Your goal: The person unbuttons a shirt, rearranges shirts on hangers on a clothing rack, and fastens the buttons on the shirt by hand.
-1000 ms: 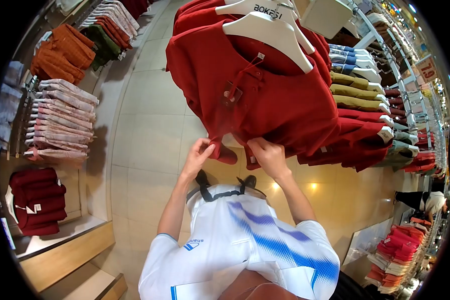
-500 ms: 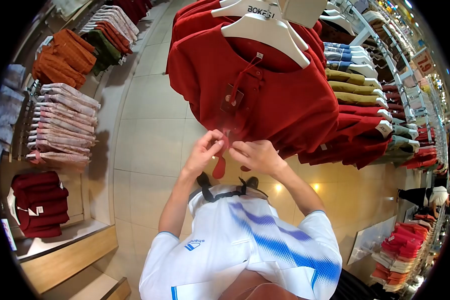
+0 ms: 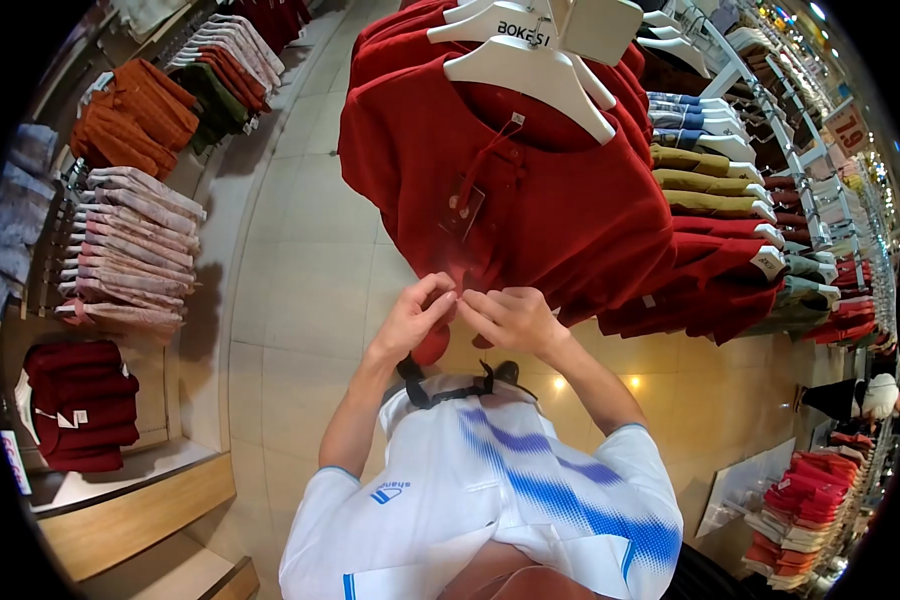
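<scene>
A red button-front top [image 3: 580, 210] hangs on a white hanger [image 3: 530, 82] in front of me, with a paper tag [image 3: 462, 210] dangling on a red cord from its neckline. Low on its front opening, my left hand [image 3: 417, 318] pinches the red cloth, thumb against fingers. Close beside it, my right hand [image 3: 515, 320] is closed on the same front edge, fingertips almost meeting the left ones. A piece of red cloth [image 3: 432, 347] droops below my left hand. The fingers hide exactly which bit is held, and the lower placket is blurred.
More red tops [image 3: 715, 275], olive garments [image 3: 710, 188] and blue ones hang on the rack at right. Along the left wall are pink patterned clothes [image 3: 135, 250], orange ones [image 3: 135, 115] and a dark red top [image 3: 80, 405]. Another person [image 3: 855, 398] is at far right.
My fingertips have drawn closer together and slightly lower at the front edge. The cloth under my left hand has changed shape.
</scene>
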Demonstrator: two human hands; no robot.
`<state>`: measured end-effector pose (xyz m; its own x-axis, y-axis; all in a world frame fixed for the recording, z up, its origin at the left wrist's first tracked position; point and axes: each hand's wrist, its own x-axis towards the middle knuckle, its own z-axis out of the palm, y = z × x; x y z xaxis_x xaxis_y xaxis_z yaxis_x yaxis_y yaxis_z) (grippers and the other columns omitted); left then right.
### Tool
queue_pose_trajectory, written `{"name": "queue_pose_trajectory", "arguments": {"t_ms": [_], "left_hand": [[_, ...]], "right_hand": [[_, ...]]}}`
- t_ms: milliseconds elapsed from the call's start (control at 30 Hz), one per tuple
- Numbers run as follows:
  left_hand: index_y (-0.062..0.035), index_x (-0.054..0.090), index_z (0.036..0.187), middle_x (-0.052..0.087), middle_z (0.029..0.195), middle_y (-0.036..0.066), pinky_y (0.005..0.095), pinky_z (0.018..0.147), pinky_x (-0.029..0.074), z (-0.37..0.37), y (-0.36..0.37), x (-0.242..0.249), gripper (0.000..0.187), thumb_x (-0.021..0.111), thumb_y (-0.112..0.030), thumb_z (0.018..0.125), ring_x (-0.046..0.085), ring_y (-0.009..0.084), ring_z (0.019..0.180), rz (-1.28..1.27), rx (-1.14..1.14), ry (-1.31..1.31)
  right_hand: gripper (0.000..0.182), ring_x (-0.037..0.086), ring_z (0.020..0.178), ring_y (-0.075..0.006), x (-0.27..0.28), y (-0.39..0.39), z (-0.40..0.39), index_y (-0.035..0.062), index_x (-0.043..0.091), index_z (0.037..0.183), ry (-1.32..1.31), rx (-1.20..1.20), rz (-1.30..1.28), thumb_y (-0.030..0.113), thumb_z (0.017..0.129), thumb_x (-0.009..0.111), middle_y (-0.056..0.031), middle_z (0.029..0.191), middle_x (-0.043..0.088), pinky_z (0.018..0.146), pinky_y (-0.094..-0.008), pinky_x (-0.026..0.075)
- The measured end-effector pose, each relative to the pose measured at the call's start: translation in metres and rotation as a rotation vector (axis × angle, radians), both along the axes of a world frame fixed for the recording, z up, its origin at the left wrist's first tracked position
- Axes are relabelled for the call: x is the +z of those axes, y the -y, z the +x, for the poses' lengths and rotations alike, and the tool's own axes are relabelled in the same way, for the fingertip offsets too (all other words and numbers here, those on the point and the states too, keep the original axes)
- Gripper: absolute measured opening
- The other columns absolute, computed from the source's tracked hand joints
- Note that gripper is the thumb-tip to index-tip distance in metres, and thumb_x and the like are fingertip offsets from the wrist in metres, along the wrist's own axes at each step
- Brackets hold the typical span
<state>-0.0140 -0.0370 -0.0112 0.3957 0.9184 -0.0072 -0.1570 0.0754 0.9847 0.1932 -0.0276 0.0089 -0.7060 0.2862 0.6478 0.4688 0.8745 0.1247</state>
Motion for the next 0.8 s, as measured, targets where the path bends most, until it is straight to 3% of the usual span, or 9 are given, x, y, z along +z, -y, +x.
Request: {"name": "queue_pose_trajectory", "arguments": {"t_ms": [233,333,367,500,667,800], "left_hand": [[-0.0071,0.055,0.095,0.051,0.074,-0.005,0.0206,0.055,0.037,-0.001,-0.001,0.001,0.009,0.053,-0.014,0.100,0.046,0.0033,0.065,-0.072,-0.007,-0.011],[-0.0081,0.056,0.097,0.051,0.075,-0.005,0.0201,0.055,0.037,0.000,-0.003,-0.005,0.009,0.053,-0.016,0.100,0.047,0.0029,0.066,-0.025,-0.012,-0.026],[-0.0081,0.056,0.097,0.051,0.075,-0.005,0.0202,0.056,0.037,0.000,-0.002,-0.006,0.009,0.053,-0.016,0.100,0.047,0.0030,0.066,-0.049,-0.009,-0.016],[-0.0080,0.056,0.099,0.053,0.075,-0.004,0.0208,0.056,0.038,0.001,-0.001,-0.006,0.010,0.054,-0.018,0.100,0.048,0.0037,0.065,-0.113,0.004,0.001],[-0.0074,0.056,0.100,0.054,0.075,-0.004,0.0210,0.056,0.039,0.000,-0.002,-0.008,0.013,0.055,-0.020,0.100,0.049,0.0043,0.065,-0.132,0.002,0.013],[-0.0061,0.056,0.101,0.055,0.077,-0.004,0.0201,0.055,0.038,-0.003,-0.005,-0.015,0.013,0.056,-0.020,0.099,0.048,0.0038,0.066,-0.110,-0.030,-0.028]], "right_hand": [[0.031,0.053,0.058,-0.0083,0.000,-0.001,-0.003,0.0057,0.064,0.100,-0.028,0.001,-0.008,0.013,0.070,0.062,0.0016,0.094,0.062,0.047,-0.0223,0.042],[0.026,0.051,0.058,-0.0083,0.002,-0.002,-0.005,0.0067,0.062,0.095,-0.007,-0.003,-0.021,0.014,0.070,0.062,0.0035,0.089,0.060,0.047,-0.0220,0.041],[0.017,0.053,0.061,-0.0090,0.003,0.001,-0.006,0.0109,0.060,0.087,0.007,-0.028,-0.037,0.013,0.070,0.061,0.0035,0.088,0.060,0.050,-0.0235,0.043],[0.014,0.053,0.061,-0.0090,0.002,0.001,-0.007,0.0124,0.058,0.085,0.052,-0.046,-0.018,0.015,0.071,0.060,0.0041,0.089,0.058,0.050,-0.0233,0.043],[0.015,0.054,0.062,-0.0081,0.000,-0.002,-0.010,0.0126,0.058,0.087,0.025,-0.057,-0.025,0.015,0.072,0.060,0.0045,0.084,0.054,0.049,-0.0233,0.043],[0.017,0.060,0.064,-0.0106,0.002,-0.007,-0.004,0.0118,0.061,0.092,0.001,-0.015,-0.237,0.013,0.076,0.063,0.0036,0.089,0.059,0.046,-0.0254,0.046]]}}
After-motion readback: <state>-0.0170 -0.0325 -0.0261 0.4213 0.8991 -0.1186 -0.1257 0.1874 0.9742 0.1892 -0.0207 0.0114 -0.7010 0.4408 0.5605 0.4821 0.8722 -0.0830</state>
